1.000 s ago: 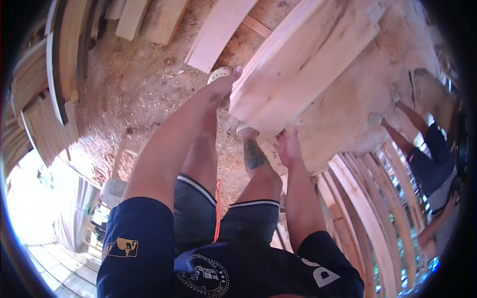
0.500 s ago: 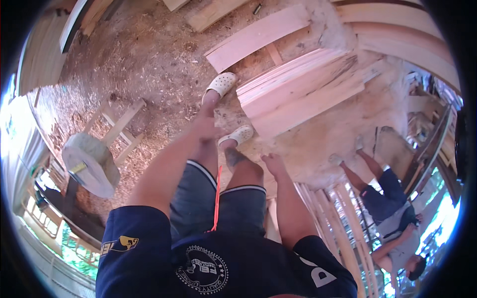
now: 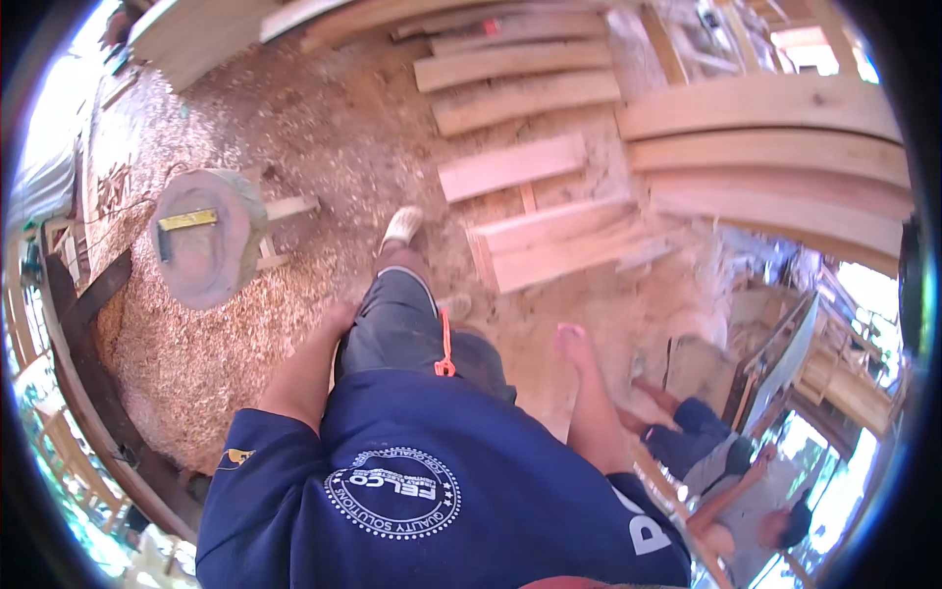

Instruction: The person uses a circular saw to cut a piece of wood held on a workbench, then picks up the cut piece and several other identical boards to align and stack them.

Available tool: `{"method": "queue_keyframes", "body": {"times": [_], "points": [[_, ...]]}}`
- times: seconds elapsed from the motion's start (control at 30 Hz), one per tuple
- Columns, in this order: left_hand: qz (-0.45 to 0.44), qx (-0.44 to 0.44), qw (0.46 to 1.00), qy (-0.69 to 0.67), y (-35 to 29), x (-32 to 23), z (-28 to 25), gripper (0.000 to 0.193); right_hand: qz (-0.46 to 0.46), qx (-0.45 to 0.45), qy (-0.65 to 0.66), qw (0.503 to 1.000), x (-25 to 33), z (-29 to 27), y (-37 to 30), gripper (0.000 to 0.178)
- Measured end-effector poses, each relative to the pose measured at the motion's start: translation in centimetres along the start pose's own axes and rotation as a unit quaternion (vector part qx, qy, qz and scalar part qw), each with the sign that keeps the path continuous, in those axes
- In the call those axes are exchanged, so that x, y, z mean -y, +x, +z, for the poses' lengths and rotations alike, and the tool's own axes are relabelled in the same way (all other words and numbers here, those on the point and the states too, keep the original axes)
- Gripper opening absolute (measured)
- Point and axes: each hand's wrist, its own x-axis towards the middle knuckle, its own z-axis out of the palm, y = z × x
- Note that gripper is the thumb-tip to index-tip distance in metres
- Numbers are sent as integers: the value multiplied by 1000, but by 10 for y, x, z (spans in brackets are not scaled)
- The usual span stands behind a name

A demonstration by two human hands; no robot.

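My left hand (image 3: 340, 320) hangs beside my left thigh, close to the dark shorts (image 3: 392, 314); its fingers are blurred and partly hidden. Out to the right, my right hand (image 3: 572, 341) hangs over the dusty ground with nothing visible in it, its fingers loosely apart. An orange cord (image 3: 446, 344) dangles at my waist. To the left stands a thick round wooden block (image 3: 221, 260) with a yellow bar-shaped object (image 3: 187, 220) on top. Ahead lie a single pinkish board (image 3: 512, 167) and a stack of boards (image 3: 559, 257). Neither hand touches them.
Several planks (image 3: 525, 103) lie farther ahead, and long wide boards (image 3: 765, 108) are stacked at the far right. Wood shavings (image 3: 265, 363) cover the ground on the left. Another person (image 3: 716, 471) sits or leans at the lower right, near a boulder-like lump (image 3: 699, 368).
The view has shifted, and the round block and boards appear nearer my body. My left hand has swung back from in front of my leg to beside my thigh. My right hand stays out.
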Motion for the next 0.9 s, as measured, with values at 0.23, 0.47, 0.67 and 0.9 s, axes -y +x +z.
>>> {"method": "queue_keyframes", "body": {"times": [0.23,0.47,0.67,0.9], "points": [[9,-2,999,54,-24,19,-111,46,36,20,-56,998,58,48,-44,35],[88,-260,916,-292,-42,18,-312,41,36,56,-127,990,209,168,-62,28],[45,-317,905,-280,-43,96,-392,37,-152,59,-108,981,407,245,-40,30],[-48,-269,932,-239,-41,189,-326,50,-145,108,-268,946,480,283,36,30]]}}
